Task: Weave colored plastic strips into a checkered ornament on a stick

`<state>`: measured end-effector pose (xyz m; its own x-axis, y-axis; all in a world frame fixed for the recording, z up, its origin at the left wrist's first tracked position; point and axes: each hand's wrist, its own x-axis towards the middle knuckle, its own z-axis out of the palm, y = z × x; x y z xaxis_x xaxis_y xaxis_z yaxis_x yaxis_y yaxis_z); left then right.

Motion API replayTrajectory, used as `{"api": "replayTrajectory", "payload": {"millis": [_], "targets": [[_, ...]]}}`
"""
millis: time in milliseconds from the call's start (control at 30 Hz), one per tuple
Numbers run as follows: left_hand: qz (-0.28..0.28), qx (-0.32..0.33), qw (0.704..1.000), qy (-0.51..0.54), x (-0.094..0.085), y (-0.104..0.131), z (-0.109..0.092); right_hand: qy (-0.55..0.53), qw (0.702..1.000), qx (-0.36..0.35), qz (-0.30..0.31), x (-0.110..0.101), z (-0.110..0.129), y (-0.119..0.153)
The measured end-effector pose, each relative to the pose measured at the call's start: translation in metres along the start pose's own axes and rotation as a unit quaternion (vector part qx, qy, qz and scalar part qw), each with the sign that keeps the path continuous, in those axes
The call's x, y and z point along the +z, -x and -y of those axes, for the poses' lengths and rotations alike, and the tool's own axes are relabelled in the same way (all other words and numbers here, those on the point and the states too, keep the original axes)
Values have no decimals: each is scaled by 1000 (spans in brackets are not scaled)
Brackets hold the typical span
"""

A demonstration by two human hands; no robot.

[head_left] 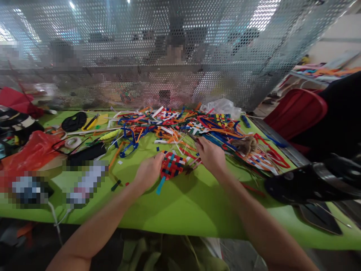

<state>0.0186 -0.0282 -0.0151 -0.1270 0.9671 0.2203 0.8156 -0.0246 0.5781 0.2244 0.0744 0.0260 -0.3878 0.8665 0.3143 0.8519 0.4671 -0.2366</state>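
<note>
My left hand (149, 171) is closed on the left edge of a small woven piece (172, 165) of red, blue, white and orange strips. A teal strip end (160, 185) hangs from its lower side. To the right, my right hand (210, 154) is closed around a thin dark pointed tool (192, 135), whose tip points away and to the left; its exact kind is unclear. Below those fingers, pale and dark strip ends (193, 165) lie by the woven piece. Beyond both hands spreads a heap of coloured strips (152, 126), with a checkered woven piece (197, 127) among them.
A perforated metal screen (146, 67) closes off the back of the green table (180, 214). On the left lie an orange plastic bag (31, 154), a tape roll (72, 142) and a black case (87, 153). Twine (244, 145) and a black cylindrical object (304, 180) are on the right.
</note>
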Motion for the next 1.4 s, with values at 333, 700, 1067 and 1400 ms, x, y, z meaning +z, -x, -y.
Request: {"api": "replayTrajectory", "payload": {"millis": [333, 700, 1067, 1400], "targets": [[28, -3, 992, 123, -8, -1, -8, -322, 946, 16, 30, 7, 3, 1], [267, -79, 886, 371, -3, 9, -16, -662, 735, 146, 10, 2, -4, -9], [160, -162, 780, 583, -11, -3, -18, -589, 785, 65, 178, 3, 17, 8], [118, -141, 760, 623, -16, -3, -21, -305, 944, -92, 86, 13, 13, 8]]}}
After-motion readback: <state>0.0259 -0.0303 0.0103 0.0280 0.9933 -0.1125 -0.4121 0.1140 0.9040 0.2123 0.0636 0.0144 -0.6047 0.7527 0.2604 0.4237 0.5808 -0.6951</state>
